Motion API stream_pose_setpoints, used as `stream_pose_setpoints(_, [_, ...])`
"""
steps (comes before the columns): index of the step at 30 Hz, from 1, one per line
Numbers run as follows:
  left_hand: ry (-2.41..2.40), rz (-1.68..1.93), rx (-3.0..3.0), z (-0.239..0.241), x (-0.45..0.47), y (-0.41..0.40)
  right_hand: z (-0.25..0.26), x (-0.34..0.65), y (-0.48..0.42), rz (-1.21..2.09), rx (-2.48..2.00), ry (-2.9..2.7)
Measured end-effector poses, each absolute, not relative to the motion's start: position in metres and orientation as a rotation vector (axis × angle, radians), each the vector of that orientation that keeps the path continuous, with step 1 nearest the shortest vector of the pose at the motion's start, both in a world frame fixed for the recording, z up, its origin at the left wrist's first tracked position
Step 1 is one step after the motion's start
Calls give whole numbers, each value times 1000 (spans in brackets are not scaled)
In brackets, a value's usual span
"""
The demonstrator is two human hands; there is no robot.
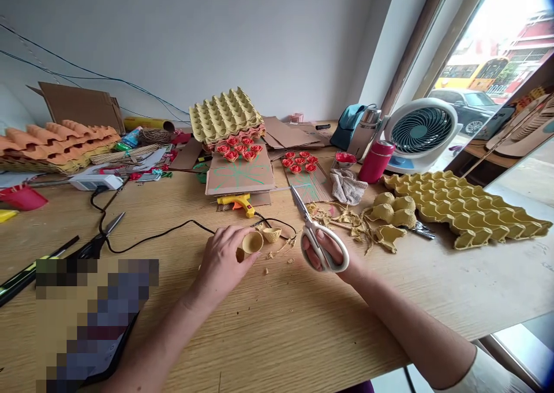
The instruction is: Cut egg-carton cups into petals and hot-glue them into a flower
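Between the thumb and fingers of my left hand [225, 255] is a small round egg-carton cup [252, 243], its hollow side facing me. Another cut cup [272, 235] lies just beyond it on the table. My right hand [325, 250] has its fingers through the handles of white-handled scissors [308, 223], whose blades point up and away and look closed. Torn carton strips [346, 219] are strewn to the right of the scissors. Several uncut carton cups [393, 209] and a jagged carton piece [389, 237] lie farther right.
A yellow egg tray [471, 208] lies at right, before a fan [419, 130] and a red bottle [376, 162]. Red paper flowers [239, 149] sit on cardboard [240, 176] behind a yellow glue gun [238, 202]. Its black cord [160, 229] runs left. Black scissors [97, 240] lie left.
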State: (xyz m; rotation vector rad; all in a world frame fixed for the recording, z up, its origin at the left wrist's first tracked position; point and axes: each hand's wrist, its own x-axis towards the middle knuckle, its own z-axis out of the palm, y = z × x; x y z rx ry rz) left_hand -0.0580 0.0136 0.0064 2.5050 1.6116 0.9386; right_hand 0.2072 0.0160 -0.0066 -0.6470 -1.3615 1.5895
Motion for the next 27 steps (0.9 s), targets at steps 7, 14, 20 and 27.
stream_pose_setpoints(7, [1769,666,2675,-2,-52,9,-9,208,15,1605,-663,-1383])
stream_pose_setpoints(14, [1733,728,2608,-6,-54,10,-4,208,12,1596,-701,-1400])
stream_pose_setpoints(20, [1688,907,2472,6,-66,17,-4,207,12,1532,-723,-1389])
stream_pose_setpoints(27, [1723,1192,2272,21,-85,25,-1,209,12,1445,-780,-1311])
